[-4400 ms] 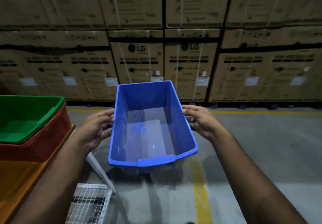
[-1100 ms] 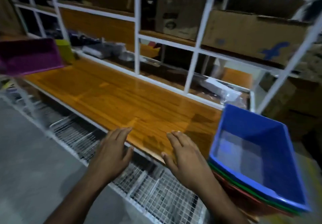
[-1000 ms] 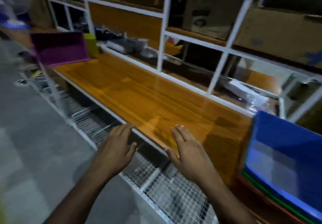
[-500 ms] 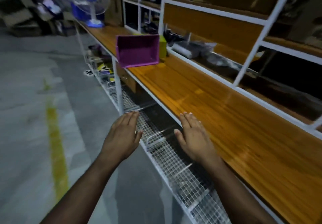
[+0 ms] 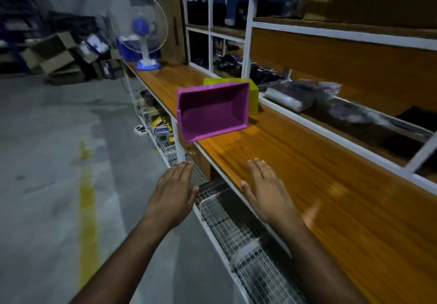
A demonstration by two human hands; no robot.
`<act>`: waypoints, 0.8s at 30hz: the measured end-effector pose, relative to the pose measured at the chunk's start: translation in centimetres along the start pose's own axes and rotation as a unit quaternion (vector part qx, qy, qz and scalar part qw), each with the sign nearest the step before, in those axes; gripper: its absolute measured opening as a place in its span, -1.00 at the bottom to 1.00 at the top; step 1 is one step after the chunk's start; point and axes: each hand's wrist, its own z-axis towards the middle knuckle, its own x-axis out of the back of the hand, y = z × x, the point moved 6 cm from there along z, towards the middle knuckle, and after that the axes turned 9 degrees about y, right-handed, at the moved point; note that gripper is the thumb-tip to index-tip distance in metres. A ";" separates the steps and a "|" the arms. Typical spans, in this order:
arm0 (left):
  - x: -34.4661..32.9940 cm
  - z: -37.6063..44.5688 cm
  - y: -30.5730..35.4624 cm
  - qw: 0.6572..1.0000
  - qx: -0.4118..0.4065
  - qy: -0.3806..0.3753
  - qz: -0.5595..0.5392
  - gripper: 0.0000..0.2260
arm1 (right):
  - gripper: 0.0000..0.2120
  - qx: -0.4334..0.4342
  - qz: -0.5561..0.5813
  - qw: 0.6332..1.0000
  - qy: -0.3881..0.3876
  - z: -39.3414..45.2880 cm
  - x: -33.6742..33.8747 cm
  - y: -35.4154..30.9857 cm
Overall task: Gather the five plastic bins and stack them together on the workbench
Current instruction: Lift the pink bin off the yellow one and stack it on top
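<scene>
A magenta plastic bin (image 5: pixel 214 112) lies on its side on the orange wooden workbench (image 5: pixel 319 178), its open mouth facing me. A yellow-green bin (image 5: pixel 253 95) stands right behind it, mostly hidden. My left hand (image 5: pixel 173 195) is open, fingers stretched out, over the wire shelf in front of the bench edge. My right hand (image 5: pixel 264 190) is open too, palm down above the bench's front edge. Both hands are empty and well short of the magenta bin. The stack of bins is out of view.
A white table fan (image 5: pixel 142 29) stands at the bench's far end. White shelf frames (image 5: pixel 248 43) with bagged goods (image 5: pixel 298 95) line the back. A wire mesh shelf (image 5: pixel 236 228) runs below the bench. Cardboard boxes (image 5: pixel 59 55) pile up on the floor far left.
The view has swung left along the bench, away from the blue bin set on the stack. The magenta bin is now closer and more central. Both hands stay empty and outstretched.
</scene>
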 end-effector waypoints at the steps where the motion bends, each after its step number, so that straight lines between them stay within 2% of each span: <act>1: -0.5 2.5 -0.7 1.000 -0.010 0.000 0.006 -0.41 | -0.36 -0.004 0.008 1.000 0.004 2.3 -0.5 0.3; 12: -5.3 24.9 -3.0 0.992 -0.128 0.010 0.017 -0.40 | -0.39 -0.054 0.025 0.998 0.019 20.1 -3.7 2.9; 16: -6.4 32.0 -2.6 0.980 -0.189 0.038 0.047 -0.49 | -0.40 -0.069 0.038 0.996 0.038 24.4 -5.5 2.6; 22: -5.1 38.6 -3.7 0.958 -0.235 0.106 0.129 -0.68 | -0.44 -0.097 0.063 0.991 0.064 29.7 -8.2 1.8; 24: -5.4 40.1 -4.8 0.957 -0.235 0.096 0.139 -0.69 | -0.46 -0.106 0.072 0.989 0.077 31.2 -8.9 1.2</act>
